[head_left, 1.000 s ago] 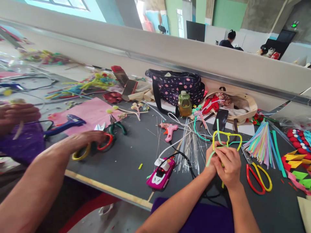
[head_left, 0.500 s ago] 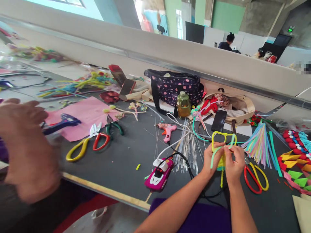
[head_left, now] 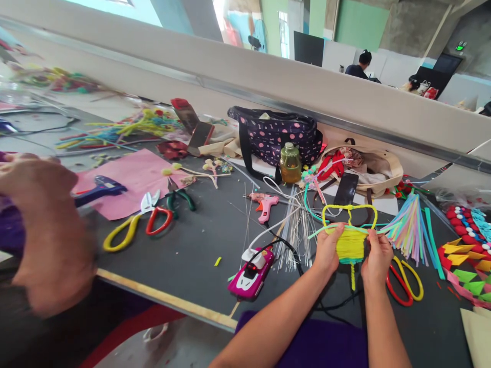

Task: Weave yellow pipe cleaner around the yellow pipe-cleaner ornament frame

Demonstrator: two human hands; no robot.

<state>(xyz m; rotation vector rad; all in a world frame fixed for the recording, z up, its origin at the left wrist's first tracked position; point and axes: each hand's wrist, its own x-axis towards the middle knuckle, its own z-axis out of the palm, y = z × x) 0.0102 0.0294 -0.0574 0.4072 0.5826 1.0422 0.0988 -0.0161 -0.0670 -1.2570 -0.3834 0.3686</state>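
A yellow pipe-cleaner piece has a flat wound body, a looped frame above and a stem below, with a green band at its lower edge. My left hand is closed on its left side, thumb at the top edge. On the right side, my right hand pinches the pale green pipe cleaner, which lies across the top of the wound part. Its free end sticks out past my left hand. Red-and-yellow scissors lie right of my right hand.
Left of my arms are a magenta power strip, metal wires and a pink glue gun. Pastel pipe cleaners lie at the right. Behind stand a bottle and a patterned bag. Another person's arm is at far left.
My hands have moved apart, and the yellow piece now faces up between them. The green pipe cleaner, bent before, is stretched across it. The other person's arm shifted slightly.
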